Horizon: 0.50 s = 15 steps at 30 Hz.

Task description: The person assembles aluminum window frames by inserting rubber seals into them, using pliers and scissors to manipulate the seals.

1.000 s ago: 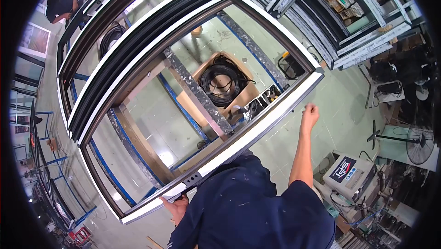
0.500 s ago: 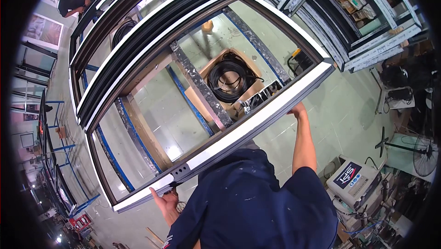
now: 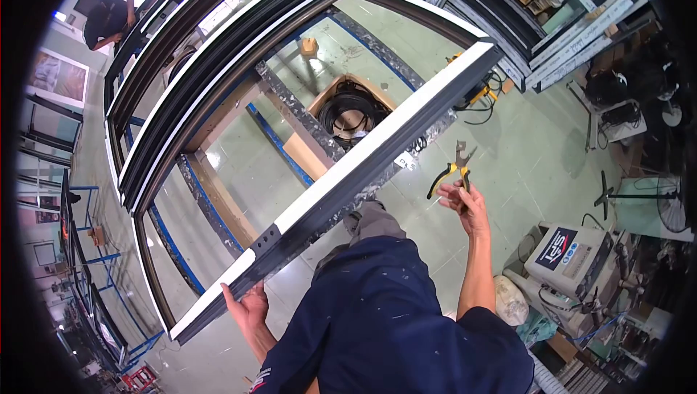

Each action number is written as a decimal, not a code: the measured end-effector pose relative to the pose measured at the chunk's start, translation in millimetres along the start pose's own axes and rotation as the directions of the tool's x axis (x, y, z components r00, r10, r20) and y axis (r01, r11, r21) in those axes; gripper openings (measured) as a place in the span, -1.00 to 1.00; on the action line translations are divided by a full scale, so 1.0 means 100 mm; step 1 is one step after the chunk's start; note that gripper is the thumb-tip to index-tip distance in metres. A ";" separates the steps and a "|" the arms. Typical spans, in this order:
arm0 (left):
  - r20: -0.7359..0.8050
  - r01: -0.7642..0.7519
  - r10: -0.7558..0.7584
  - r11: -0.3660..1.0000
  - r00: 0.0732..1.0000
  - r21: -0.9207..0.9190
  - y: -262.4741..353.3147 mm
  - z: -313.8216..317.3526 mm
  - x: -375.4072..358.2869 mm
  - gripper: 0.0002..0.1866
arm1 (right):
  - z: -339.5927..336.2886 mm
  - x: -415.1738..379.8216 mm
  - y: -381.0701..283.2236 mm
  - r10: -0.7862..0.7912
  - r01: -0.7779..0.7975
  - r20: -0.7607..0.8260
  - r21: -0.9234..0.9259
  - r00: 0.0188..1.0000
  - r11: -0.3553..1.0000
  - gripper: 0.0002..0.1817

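Observation:
A large window frame [image 3: 377,143] with white and dark edges lies tilted across blue-edged supports. My left hand [image 3: 249,307] grips its near edge at the lower left, thumb on top, close to a dark piece with small holes [image 3: 266,240]. Away from the frame, on the right, my right hand [image 3: 462,204] is closed round the yellow and black handles of pliers [image 3: 451,169]; their jaws point up and stand apart. Beyond the near edge, a cardboard box [image 3: 352,81] on the floor holds coiled black cable [image 3: 348,112].
More frames [image 3: 239,38] stand behind. Wrapped profiles [image 3: 581,38] are stacked at the upper right. A grey machine [image 3: 570,252] and a fan [image 3: 671,201] stand at the right. Another person [image 3: 109,16] bends at the upper left.
My right hand has let go of the frame's near edge and now holds pliers. The near edge looks higher and turned more on its side. My left hand has shifted slightly left along with it.

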<state>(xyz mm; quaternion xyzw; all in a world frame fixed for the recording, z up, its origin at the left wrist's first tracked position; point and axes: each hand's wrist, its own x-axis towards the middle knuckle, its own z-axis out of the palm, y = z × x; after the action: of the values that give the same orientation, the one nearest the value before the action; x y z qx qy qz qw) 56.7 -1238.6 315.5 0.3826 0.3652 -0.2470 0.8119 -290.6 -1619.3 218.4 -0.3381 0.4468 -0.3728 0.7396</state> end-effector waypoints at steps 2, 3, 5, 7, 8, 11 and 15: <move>0.089 0.063 -0.065 0.998 0.994 0.023 0.16 -0.32 0.22 -0.35 | -0.13 0.01 0.09 0.139 -0.171 0.249 0.109 0.958 0.979 -0.61; 0.136 0.094 -0.098 0.995 0.986 0.034 0.22 -0.42 0.30 -0.35 | -0.19 0.09 0.15 0.186 -0.257 0.378 0.145 0.907 0.955 -0.62; 0.139 0.088 -0.093 0.995 0.986 0.039 0.18 -0.33 0.24 -0.35 | -0.06 0.30 0.41 0.170 -0.343 0.437 0.356 0.883 0.869 -0.70; 0.160 0.133 -0.134 0.991 0.978 0.021 0.19 -0.30 0.18 -0.35 | 0.31 0.50 0.44 0.096 -0.112 0.059 0.397 0.994 0.911 -0.74; 0.128 0.094 -0.097 0.995 0.987 0.028 0.15 -0.21 0.11 -0.34 | 0.46 0.64 0.41 0.027 -0.010 -0.110 0.153 0.994 0.988 -0.67; 0.122 0.100 -0.106 0.994 0.987 0.051 0.20 -0.27 0.17 -0.35 | 0.45 1.35 0.66 -0.596 0.152 -0.310 -0.786 0.741 0.599 -0.37; 0.073 0.101 -0.103 0.994 0.992 0.036 0.18 -0.22 0.14 -0.32 | 0.59 1.65 0.51 -0.450 -0.100 -0.324 -0.886 0.832 0.452 -0.11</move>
<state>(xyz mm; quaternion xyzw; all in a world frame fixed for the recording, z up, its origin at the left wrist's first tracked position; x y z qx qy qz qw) 68.7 -1212.3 302.5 0.3671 0.3498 -0.3082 0.8049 -170.8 -1725.0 130.7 -0.6003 0.7143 -0.2434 0.2648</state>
